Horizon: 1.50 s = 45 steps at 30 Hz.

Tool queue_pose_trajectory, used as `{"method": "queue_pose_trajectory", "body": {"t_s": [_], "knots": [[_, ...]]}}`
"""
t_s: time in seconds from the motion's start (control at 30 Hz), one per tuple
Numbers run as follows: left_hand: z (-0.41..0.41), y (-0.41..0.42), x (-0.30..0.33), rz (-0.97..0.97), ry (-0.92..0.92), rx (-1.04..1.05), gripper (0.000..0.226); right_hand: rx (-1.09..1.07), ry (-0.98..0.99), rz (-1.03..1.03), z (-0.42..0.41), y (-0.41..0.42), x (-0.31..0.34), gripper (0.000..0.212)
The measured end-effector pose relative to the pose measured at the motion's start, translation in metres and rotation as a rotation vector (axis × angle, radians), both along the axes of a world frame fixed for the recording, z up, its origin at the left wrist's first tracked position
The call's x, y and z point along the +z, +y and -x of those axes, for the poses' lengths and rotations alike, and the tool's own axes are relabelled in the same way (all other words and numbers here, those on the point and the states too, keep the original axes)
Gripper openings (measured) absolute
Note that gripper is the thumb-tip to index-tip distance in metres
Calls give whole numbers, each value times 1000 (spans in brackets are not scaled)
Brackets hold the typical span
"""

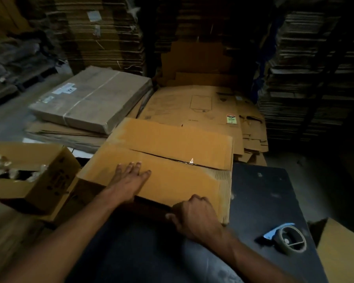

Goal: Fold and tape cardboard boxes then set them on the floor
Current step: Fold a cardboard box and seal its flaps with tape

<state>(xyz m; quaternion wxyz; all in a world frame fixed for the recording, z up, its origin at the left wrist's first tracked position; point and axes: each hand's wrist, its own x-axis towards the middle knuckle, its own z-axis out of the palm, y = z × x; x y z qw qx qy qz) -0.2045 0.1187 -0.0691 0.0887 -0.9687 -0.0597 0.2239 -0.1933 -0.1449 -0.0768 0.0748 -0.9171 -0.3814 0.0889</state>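
Observation:
A brown cardboard box [172, 152] stands on the dark table [264, 193] with its two top flaps folded down and meeting at a seam across the middle. My left hand [131, 176] lies flat on the near flap, fingers straight. At the box's near edge, my right hand [194, 217] has its fingers curled round the rim of the near flap. A tape dispenser [290, 240] with a blue handle lies on the table to the right, apart from both hands.
An open small carton [29, 176] with wrapped items sits at the left. Beyond the box lie flat cardboard sheets [202, 107] and a strapped bundle [90, 99]. Tall stacks of flattened cartons [315, 68] fill the background. Another cardboard piece [343, 252] is at the right edge.

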Motion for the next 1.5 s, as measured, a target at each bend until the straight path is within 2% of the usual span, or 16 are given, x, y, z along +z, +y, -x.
{"method": "queue_pose_trajectory", "body": {"t_s": [0.1, 0.2, 0.3, 0.4, 0.53, 0.73, 0.93, 1.03, 1.1, 1.2, 1.27, 1.33, 1.4, 1.43, 1.5], "knots": [[-2, -26, 0, 168, -4, -24, 112, -88, 113, -184, -37, 3, 3, 56], [-2, -80, -3, 385, 0, -68, 119, -247, 114, -256, -116, -15, 2, 51], [-6, -144, -17, 406, -72, -12, 124, -360, 94, -102, -193, -36, -1, 68], [-13, -196, -26, 424, -168, 78, 122, -434, 202, 36, -238, -55, -7, 96], [-14, -227, -31, 457, -155, 89, 107, -479, 364, 39, -256, -65, -13, 122], [8, -189, -25, 439, -58, 34, 126, -544, 413, 105, -210, -75, -3, 144], [37, -136, -21, 323, -52, -13, 125, -695, 321, 55, -120, -109, -10, 144], [28, -132, -24, 321, -115, -33, 122, -748, 305, -37, -107, -119, -23, 142], [17, -141, -30, 337, -184, -62, 116, -705, 314, -137, -116, -132, -35, 126], [4, -165, -42, 349, -307, -123, 95, -596, 338, -396, -125, -166, -54, 83], [-2, -181, -53, 382, -372, -150, 82, -582, 303, -490, -123, -196, -72, 68], [-5, -192, -67, 378, -432, -167, 70, -582, 300, -379, -123, -229, -96, 56], [-6, -199, -78, 340, -458, -153, 68, -528, 324, -61, -126, -261, -115, 43], [-6, -200, -81, 328, -461, -140, 73, -494, 339, 107, -128, -273, -122, 50], [-8, -201, -75, 349, -436, -108, 82, -439, 373, 289, -131, -290, -131, 72]]}}
